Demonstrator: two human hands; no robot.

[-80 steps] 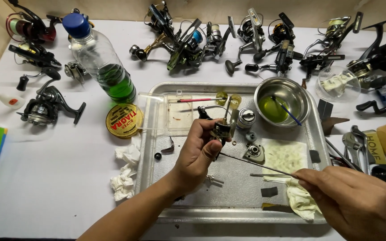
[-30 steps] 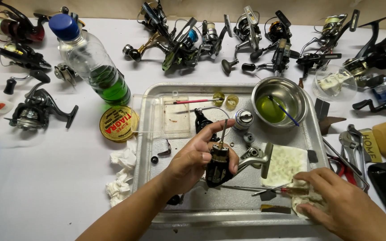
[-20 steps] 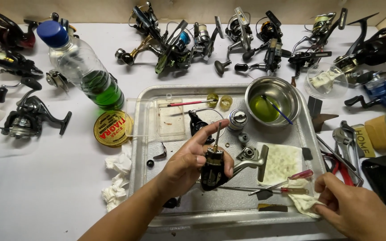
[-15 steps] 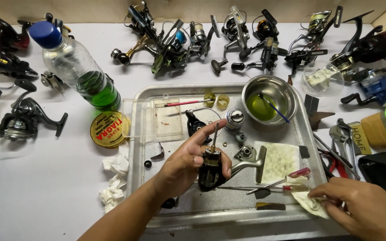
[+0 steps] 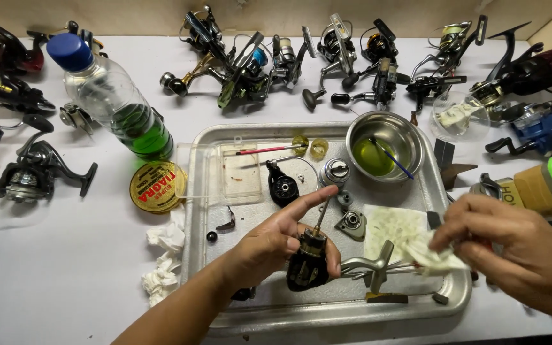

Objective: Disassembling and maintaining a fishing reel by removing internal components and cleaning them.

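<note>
My left hand (image 5: 275, 241) grips a dark fishing reel body (image 5: 308, 265) over the front of a metal tray (image 5: 199, 198), with the reel's thin shaft pointing up past my index finger. My right hand (image 5: 519, 252) is closed on a stained white cloth (image 5: 432, 255) at the tray's right edge. A silver reel arm (image 5: 368, 267) lies between the two hands. Loose reel parts lie in the tray: a black side cover (image 5: 283, 186), a silver spool cap (image 5: 335, 171) and a small grey gear housing (image 5: 351, 223).
A steel bowl (image 5: 384, 150) with yellow-green liquid and a blue brush sits at the tray's back right. A plastic bottle (image 5: 113, 105) of green liquid and a yellow round tin (image 5: 156, 185) stand left. Several fishing reels (image 5: 250, 57) line the table's back and left. Crumpled tissue (image 5: 161, 262) lies left.
My right hand has let go of the thin tool, moved up and picked up the stained cloth. My left hand lowered the reel body toward the tray's front and holds it there.
</note>
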